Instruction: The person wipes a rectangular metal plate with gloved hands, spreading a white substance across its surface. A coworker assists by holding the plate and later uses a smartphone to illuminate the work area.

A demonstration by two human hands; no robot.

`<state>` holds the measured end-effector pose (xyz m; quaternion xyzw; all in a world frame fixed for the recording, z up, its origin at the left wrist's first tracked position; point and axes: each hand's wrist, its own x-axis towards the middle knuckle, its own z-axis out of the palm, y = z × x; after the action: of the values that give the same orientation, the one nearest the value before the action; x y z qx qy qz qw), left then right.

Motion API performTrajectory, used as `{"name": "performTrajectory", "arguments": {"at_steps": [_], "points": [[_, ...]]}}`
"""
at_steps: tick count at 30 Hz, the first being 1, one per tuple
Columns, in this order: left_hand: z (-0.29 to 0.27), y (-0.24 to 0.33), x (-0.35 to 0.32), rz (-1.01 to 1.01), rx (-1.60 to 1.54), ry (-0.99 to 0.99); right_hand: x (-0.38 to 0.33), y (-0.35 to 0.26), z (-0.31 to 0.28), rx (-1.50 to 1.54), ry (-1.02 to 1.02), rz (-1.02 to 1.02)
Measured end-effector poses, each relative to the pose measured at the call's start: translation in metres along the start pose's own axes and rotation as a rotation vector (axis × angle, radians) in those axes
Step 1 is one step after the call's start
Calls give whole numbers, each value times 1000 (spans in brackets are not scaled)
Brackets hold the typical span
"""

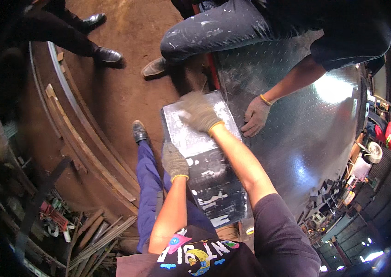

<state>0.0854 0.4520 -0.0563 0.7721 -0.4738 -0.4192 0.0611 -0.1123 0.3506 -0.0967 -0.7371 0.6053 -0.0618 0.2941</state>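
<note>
A long dark box-shaped piece [214, 182] lies in front of me, blotched with white patches on its near part. Pale dusty white coats its far part. My left hand [175, 161], in a grey knit glove with a yellow cuff, grips the left edge of the piece. Over the white surface is my right hand [200, 113], in a similar glove and smeared by motion. Something small and pale shows by its fingers, but I cannot make out what it is. A co-worker's gloved hand [256, 116] rests to the right of the piece, on a treaded metal plate.
The dark treaded metal plate [292, 120] spreads out to the right. A co-worker's bent knee [214, 32] is at the far side, and another person's black shoes [109, 55] stand at far left. Long curved-looking bars [85, 134] and scrap wood [96, 240] lie on the left.
</note>
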Motion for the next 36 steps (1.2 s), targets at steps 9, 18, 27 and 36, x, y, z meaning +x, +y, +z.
{"name": "performTrajectory", "arguments": {"at_steps": [9,18,27,36], "points": [[1,0,3,48,159,-65,-7,-59,15,-133,199,103],[12,-18,6,43,-84,93,12,-24,-34,-196,147,304],[4,-12,2,94,34,58,21,-34,1,-79,75,217],[-2,1,2,49,2,38,-23,-32,-1,54,142,208]]}}
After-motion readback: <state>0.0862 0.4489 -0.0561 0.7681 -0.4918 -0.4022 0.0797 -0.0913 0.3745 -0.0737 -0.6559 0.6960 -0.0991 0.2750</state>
